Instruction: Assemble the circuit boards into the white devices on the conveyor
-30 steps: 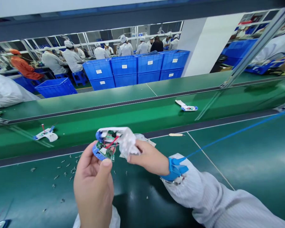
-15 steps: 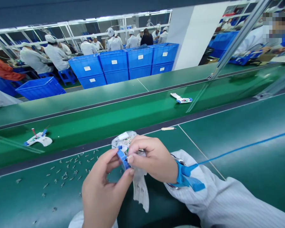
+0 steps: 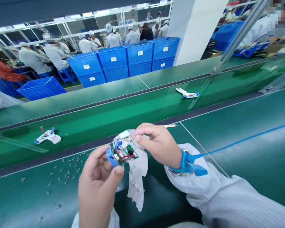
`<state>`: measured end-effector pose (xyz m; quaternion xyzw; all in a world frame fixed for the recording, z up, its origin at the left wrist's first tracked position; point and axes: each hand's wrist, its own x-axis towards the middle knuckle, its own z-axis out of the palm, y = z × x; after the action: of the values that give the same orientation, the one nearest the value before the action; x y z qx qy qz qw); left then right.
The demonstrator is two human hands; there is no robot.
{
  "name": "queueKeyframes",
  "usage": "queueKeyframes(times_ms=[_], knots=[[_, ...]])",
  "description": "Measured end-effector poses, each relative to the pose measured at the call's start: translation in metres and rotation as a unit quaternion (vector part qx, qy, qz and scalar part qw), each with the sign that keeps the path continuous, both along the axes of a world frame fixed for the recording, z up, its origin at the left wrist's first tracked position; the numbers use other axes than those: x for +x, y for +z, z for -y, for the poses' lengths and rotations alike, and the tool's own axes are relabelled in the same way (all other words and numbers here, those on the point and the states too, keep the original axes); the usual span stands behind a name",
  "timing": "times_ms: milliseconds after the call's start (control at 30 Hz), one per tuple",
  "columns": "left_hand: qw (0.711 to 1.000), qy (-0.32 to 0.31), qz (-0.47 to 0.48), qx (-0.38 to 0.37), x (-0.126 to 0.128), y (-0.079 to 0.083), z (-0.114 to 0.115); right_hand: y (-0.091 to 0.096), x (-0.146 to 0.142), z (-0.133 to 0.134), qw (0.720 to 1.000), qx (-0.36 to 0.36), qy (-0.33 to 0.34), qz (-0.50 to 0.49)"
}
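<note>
My left hand [image 3: 97, 186] pinches a small blue and white device shell [image 3: 120, 152] whose open face shows a green circuit board with red and black wires. My right hand [image 3: 158, 144] grips the top of the same piece together with a white cloth [image 3: 136, 179] that hangs below it. A blue wrist strap [image 3: 188, 164] sits on my right wrist, and its blue cord [image 3: 251, 137] runs off to the right. Both hands hover above the dark green bench [image 3: 239, 158].
Several tiny screws [image 3: 66, 171] lie scattered on the bench at left. Two similar units [image 3: 47, 136] [image 3: 187, 93] lie on the green conveyor belt [image 3: 137, 110]. Blue crates [image 3: 123, 61] stand beyond it, with people in white coats working behind. A metal post [image 3: 237, 36] rises at right.
The device was turned edge-on between both hands, then turned back so that its circuit board faces me. The cloth now hangs down below it. The view has shifted slightly.
</note>
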<state>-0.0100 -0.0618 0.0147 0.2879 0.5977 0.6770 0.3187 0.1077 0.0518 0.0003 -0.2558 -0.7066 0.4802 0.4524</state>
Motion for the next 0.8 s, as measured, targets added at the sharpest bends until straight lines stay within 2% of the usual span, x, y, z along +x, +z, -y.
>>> queueKeyframes(times_ms=[67, 100, 200, 267, 433, 567, 667, 800], knots=[[0.999, -0.017, 0.037, 0.007, 0.000, 0.000, 0.000, 0.001, 0.003, -0.003, 0.999, 0.024, -0.024, 0.035], [0.999, -0.025, 0.045, 0.007, -0.001, -0.001, 0.000, 0.001, 0.003, -0.003, 0.998, 0.036, -0.011, 0.043], [0.998, -0.045, 0.048, 0.013, -0.004, -0.005, 0.001, 0.003, 0.003, 0.001, 0.991, 0.071, 0.107, 0.041], [0.998, -0.043, 0.041, 0.022, -0.006, -0.008, 0.001, 0.003, 0.001, 0.006, 0.984, 0.085, 0.155, 0.031], [0.999, -0.014, 0.020, 0.026, -0.008, -0.008, 0.001, -0.001, -0.006, 0.010, 0.983, 0.089, 0.157, 0.015], [0.999, -0.025, 0.028, 0.016, -0.007, -0.008, 0.001, -0.002, -0.006, 0.007, 0.980, 0.098, 0.176, 0.005], [0.999, -0.022, 0.036, 0.021, -0.008, -0.010, 0.001, -0.002, -0.004, 0.004, 0.971, 0.075, 0.228, -0.018], [0.998, -0.035, 0.055, 0.025, -0.010, -0.012, -0.003, -0.002, -0.002, 0.001, 0.955, 0.008, 0.294, -0.027]])
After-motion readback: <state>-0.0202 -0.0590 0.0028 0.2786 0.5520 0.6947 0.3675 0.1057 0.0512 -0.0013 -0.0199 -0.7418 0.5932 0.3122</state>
